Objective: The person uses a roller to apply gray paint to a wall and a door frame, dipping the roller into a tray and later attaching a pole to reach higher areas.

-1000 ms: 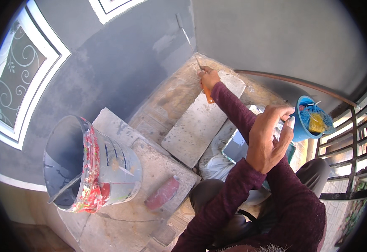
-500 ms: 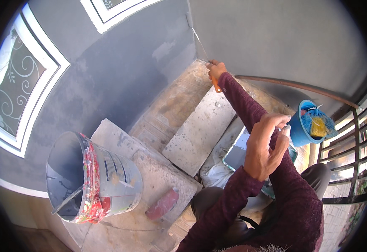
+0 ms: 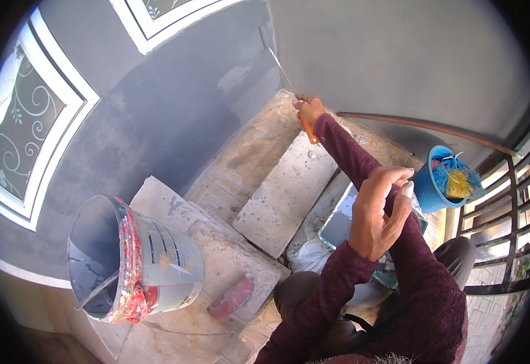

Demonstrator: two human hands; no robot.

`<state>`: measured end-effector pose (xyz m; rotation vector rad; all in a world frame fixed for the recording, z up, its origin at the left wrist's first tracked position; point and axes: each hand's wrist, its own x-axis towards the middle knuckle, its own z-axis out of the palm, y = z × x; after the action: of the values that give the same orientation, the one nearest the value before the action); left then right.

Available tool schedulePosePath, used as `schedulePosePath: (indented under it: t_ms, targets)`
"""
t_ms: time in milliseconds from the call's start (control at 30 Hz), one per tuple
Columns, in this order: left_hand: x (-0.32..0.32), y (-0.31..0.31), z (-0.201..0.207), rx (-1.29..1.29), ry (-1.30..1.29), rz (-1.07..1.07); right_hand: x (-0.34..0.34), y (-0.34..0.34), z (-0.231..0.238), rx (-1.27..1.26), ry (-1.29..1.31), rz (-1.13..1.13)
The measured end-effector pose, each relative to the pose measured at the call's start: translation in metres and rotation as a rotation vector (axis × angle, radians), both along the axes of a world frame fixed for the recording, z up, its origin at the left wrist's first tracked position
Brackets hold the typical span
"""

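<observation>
My right hand (image 3: pixel 310 112) is closed round the orange handle of a paint roller (image 3: pixel 308 130). Its thin metal rod runs up to a small roller head on the dark grey wall (image 3: pixel 180 91), beside the corner with the lighter grey wall (image 3: pixel 398 54). Over my right forearm is my left hand (image 3: pixel 374 212), fingers bent and thumb apart, holding nothing. Below it, partly hidden by my arms, a paint tray (image 3: pixel 336 219) with a teal rim holds grey paint.
At left, a paint-smeared bucket (image 3: pixel 171 261) with a stick inside stands near a pink cylindrical piece (image 3: pixel 231 297). Pale stone slabs (image 3: pixel 286 194) lie ahead. A blue bucket (image 3: pixel 429 188) with a netted bag, a brown pipe (image 3: pixel 429 124) and a metal railing (image 3: pixel 507 224) are at right.
My right hand has shifted slightly left and down, and the roller head has moved a little left, away from the corner. My left hand stays nearly in place.
</observation>
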<state>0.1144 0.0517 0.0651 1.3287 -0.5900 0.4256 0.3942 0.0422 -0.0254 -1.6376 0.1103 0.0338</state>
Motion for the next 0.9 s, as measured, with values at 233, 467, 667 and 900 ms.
schedulePosePath:
  t_ms: [233, 467, 667, 900]
  targets:
    - [-0.006, 0.006, 0.004, 0.019, -0.003, 0.009, -0.028, -0.006, 0.009, 0.009, 0.023, 0.041]
    - [-0.003, 0.007, 0.003, 0.004, -0.003, 0.009, 0.005, -0.015, 0.035, 0.045, 0.045, 0.004]
    - [-0.001, 0.010, 0.002, 0.004, 0.012, 0.018, 0.031, -0.016, 0.043, 0.004, 0.050, 0.028]
    - [0.002, 0.009, 0.002, -0.004, -0.010, 0.024, 0.043, -0.020, 0.047, -0.036, 0.023, 0.039]
